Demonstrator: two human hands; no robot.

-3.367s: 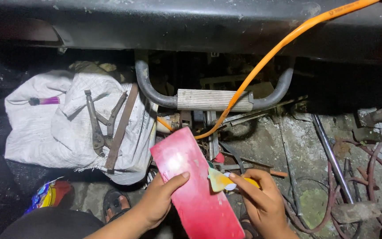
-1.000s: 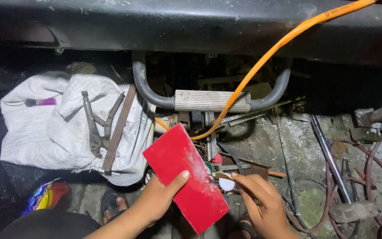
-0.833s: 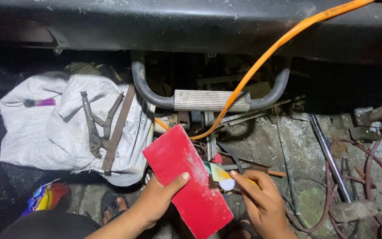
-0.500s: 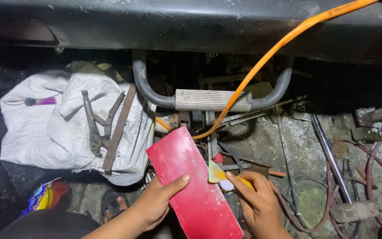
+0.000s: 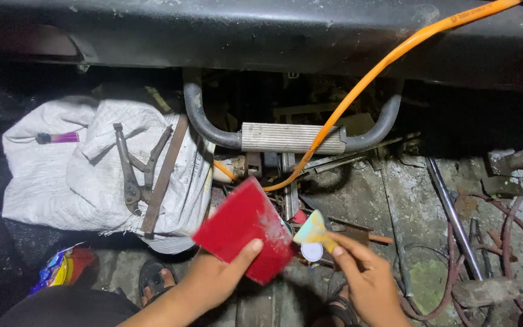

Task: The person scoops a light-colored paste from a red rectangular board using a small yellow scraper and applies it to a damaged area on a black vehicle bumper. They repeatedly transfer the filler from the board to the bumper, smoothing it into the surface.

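1. Head view, the hands: the left hand grips a flat red panel at its lower edge, thumb on the face, and holds it tilted above the dirty ground. The right hand is closed in a pinch on a small pale yellow scraper-like piece, whose tip is just beside the right edge of the red panel. I cannot tell if they touch.

2. Head view, what is near: below the yellow piece there is a small white round thing, maybe a tin or a lid; it is too small to be sure. Behind the hands stands a grey metal step bar with curved ends, and an orange cable runs across it to the upper right corner of the view.

3. Head view, the left side: a white sack lies on the ground with pliers and a rusty flat bar on top, untouched.

4. How far, as a judgement: the red face looks clean and even, with no paste or mark on it. So the work on the panel seems to be at its start or between two strokes. The tools on the sack are not in use now.
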